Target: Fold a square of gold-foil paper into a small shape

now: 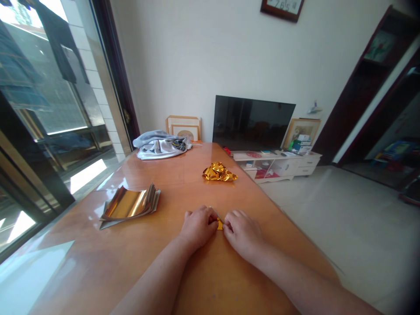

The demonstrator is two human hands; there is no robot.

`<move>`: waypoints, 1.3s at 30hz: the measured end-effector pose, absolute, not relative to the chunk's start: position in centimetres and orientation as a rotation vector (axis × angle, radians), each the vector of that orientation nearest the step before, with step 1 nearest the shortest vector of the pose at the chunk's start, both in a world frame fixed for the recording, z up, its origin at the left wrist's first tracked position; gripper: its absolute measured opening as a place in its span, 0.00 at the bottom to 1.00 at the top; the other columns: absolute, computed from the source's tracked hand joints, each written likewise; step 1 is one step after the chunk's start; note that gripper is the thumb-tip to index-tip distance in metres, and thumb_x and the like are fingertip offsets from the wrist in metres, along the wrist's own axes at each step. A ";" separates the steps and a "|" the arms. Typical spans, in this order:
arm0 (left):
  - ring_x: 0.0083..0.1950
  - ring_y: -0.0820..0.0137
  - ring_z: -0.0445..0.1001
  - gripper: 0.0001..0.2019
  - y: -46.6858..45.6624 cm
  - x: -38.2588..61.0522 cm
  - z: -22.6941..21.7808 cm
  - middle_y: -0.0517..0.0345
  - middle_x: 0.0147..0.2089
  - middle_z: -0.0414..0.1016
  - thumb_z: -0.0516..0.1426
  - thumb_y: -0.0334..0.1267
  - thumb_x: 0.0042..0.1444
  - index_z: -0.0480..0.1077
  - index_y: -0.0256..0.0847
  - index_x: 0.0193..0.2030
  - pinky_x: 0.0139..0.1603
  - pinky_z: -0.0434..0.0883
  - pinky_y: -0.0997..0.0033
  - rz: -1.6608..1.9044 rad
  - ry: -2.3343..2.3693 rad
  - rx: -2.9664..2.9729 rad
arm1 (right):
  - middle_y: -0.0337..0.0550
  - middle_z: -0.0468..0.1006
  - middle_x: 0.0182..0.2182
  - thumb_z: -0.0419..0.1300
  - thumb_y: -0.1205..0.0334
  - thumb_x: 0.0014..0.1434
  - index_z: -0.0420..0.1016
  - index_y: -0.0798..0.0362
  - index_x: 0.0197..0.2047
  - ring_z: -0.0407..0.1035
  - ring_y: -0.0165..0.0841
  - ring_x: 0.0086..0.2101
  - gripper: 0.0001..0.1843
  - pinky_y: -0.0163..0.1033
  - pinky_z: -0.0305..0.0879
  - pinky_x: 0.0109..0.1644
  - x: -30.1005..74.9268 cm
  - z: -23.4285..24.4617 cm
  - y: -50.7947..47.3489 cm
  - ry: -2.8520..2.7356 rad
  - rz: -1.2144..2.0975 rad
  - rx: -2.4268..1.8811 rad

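A small piece of gold foil paper is pinched between my two hands, low over the wooden table. My left hand has its fingers closed on the paper's left side. On the right side, my right hand grips it with curled fingers. Most of the paper is hidden by the fingers. Beyond my hands lies a heap of folded gold foil pieces. To the left rests a stack of gold foil sheets, its edges curling up.
A bundle of grey cloth lies at the table's far end. A pale sheet covers the near left corner. Past the table stand a television and a white cabinet. The table's right edge drops to a tiled floor.
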State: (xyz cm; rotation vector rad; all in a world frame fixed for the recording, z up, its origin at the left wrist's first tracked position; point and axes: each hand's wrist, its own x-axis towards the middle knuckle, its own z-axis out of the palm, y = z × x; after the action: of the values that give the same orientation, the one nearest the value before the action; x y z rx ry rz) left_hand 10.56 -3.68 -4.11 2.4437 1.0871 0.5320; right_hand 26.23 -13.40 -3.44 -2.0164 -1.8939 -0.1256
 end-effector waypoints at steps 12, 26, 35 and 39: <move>0.48 0.64 0.75 0.15 -4.0 10.4 -4.0 0.60 0.48 0.77 0.56 0.37 0.56 0.70 0.51 0.51 0.47 0.57 0.63 0.533 1.117 2.497 | 0.43 0.75 0.36 0.55 0.64 0.66 0.70 0.50 0.37 0.67 0.37 0.40 0.05 0.40 0.54 0.42 26.1 -4.1 -13.7 -2.053 -0.295 -2.003; 0.46 0.61 0.73 0.08 -3.8 10.1 -3.6 0.55 0.43 0.74 0.57 0.44 0.58 0.75 0.48 0.41 0.44 0.60 0.64 0.482 1.109 2.583 | 0.37 0.77 0.29 0.54 0.62 0.63 0.69 0.51 0.30 0.69 0.30 0.30 0.09 0.34 0.53 0.31 28.8 -3.9 -11.9 -1.669 0.393 -1.936; 0.48 0.61 0.74 0.08 -4.0 10.1 -3.0 0.53 0.44 0.73 0.58 0.44 0.58 0.77 0.47 0.40 0.43 0.63 0.67 0.477 1.074 2.534 | 0.39 0.80 0.31 0.59 0.57 0.62 0.74 0.51 0.32 0.68 0.30 0.30 0.09 0.34 0.51 0.30 28.1 -2.5 -11.5 -1.703 0.456 -2.090; 0.47 0.61 0.73 0.08 -3.7 10.0 -3.3 0.54 0.44 0.74 0.57 0.43 0.58 0.76 0.47 0.40 0.44 0.63 0.66 0.504 1.096 2.511 | 0.38 0.79 0.32 0.60 0.56 0.61 0.73 0.50 0.33 0.68 0.30 0.31 0.08 0.34 0.49 0.31 27.7 -2.6 -11.8 -1.732 0.385 -2.104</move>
State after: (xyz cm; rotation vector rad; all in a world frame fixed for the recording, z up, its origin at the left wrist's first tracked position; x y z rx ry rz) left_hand 10.03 -3.70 -3.28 2.5111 1.0958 0.5040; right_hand 27.66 -11.78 -2.60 -2.1045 -1.7318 0.3851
